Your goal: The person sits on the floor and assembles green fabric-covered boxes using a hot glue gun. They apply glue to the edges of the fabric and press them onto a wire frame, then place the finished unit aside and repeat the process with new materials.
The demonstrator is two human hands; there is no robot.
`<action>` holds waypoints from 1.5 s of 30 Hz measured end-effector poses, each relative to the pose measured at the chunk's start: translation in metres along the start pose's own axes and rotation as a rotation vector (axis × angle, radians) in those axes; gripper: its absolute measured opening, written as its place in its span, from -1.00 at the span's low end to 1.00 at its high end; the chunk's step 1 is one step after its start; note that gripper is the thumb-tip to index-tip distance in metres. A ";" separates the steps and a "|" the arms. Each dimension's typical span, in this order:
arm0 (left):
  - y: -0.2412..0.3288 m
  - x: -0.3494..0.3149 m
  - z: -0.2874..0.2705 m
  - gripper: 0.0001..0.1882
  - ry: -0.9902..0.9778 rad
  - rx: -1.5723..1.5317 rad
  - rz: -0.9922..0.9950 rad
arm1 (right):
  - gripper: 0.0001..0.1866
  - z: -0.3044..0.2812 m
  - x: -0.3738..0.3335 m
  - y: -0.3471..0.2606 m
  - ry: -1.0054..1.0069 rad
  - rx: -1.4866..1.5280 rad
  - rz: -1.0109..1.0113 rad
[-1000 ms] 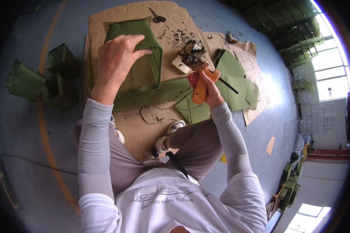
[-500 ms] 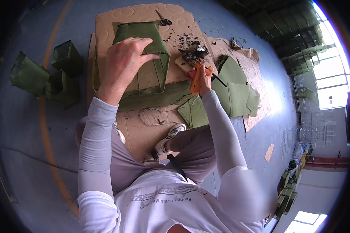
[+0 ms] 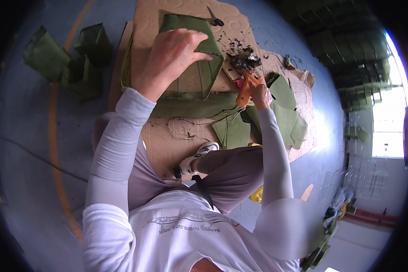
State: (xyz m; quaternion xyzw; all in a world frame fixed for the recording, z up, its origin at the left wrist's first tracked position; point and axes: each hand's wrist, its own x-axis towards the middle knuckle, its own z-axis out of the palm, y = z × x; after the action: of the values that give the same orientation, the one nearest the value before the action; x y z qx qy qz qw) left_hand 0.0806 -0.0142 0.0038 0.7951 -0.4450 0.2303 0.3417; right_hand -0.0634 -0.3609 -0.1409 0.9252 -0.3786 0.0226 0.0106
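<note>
— What is the left hand (image 3: 174, 56) doing, up in the top middle of the frame?

— It lies palm-down on an olive-green sheet piece (image 3: 199, 50), fingers spread and curled over its upper edge, pinning it flat to the cardboard mat (image 3: 167, 140). It presses rather than grips.

— And the right hand (image 3: 259, 94)?

— Just right of centre, closed around the handle of an orange tool (image 3: 247, 87). The tool's tip points up toward a pile of dark charred scraps (image 3: 242, 61) at the sheet's right corner. I cannot tell whether the tip touches the green material or only the debris.

— So which step would you say is in hand?

— By my reading, working the right edge of the pinned sheet — the tool is brought to that corner while the other hand steadies the piece.

— What does the next move call for?

— Steady downward pressure from the left hand, so the sheet cannot slide, and a controlled tip kept clear of those fingers. More green pieces (image 3: 283, 113) lie right of centre, and folded green forms (image 3: 63, 63) sit at upper left.
</note>
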 end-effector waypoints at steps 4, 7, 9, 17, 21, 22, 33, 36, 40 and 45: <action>-0.012 -0.003 0.007 -0.54 0.074 0.053 0.051 | -0.94 -0.068 -0.083 -0.065 0.376 0.326 -0.641; -0.019 0.008 0.013 -0.56 0.137 0.013 0.065 | -0.75 -0.085 -0.138 -0.102 0.391 0.384 -1.180; -0.021 0.019 0.014 -0.57 0.125 -0.010 0.029 | -0.62 -0.092 -0.157 -0.125 0.394 0.372 -1.288; -0.025 0.027 0.015 -0.58 0.144 -0.003 0.002 | -0.57 -0.096 -0.142 -0.155 0.512 0.248 -1.236; -0.003 0.040 -0.017 -0.57 -0.228 -0.019 -0.160 | -0.63 -0.097 -0.133 -0.162 0.508 0.207 -1.229; -0.004 0.040 -0.017 -0.63 -0.231 0.019 -0.136 | -0.64 -0.098 -0.134 -0.164 0.495 0.200 -1.227; -0.001 0.023 0.003 -0.69 0.214 -0.032 0.259 | -0.70 -0.096 -0.131 -0.162 0.526 0.149 -1.141; 0.012 -0.009 -0.004 -0.77 0.002 -0.027 0.319 | -0.72 -0.099 -0.125 -0.159 0.549 0.177 -1.097; 0.012 -0.027 -0.015 -0.80 -0.122 -0.060 0.358 | -0.75 -0.102 -0.116 -0.160 0.593 0.192 -1.054; -0.003 -0.035 -0.011 -0.84 -0.181 0.007 0.338 | -0.72 -0.112 -0.105 -0.164 0.619 0.288 -0.988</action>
State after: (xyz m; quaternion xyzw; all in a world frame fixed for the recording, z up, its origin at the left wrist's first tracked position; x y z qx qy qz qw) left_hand 0.0655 0.0143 -0.0132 0.7279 -0.6002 0.2132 0.2539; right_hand -0.0266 -0.1665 -0.0351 0.9342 0.1239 0.3346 0.0039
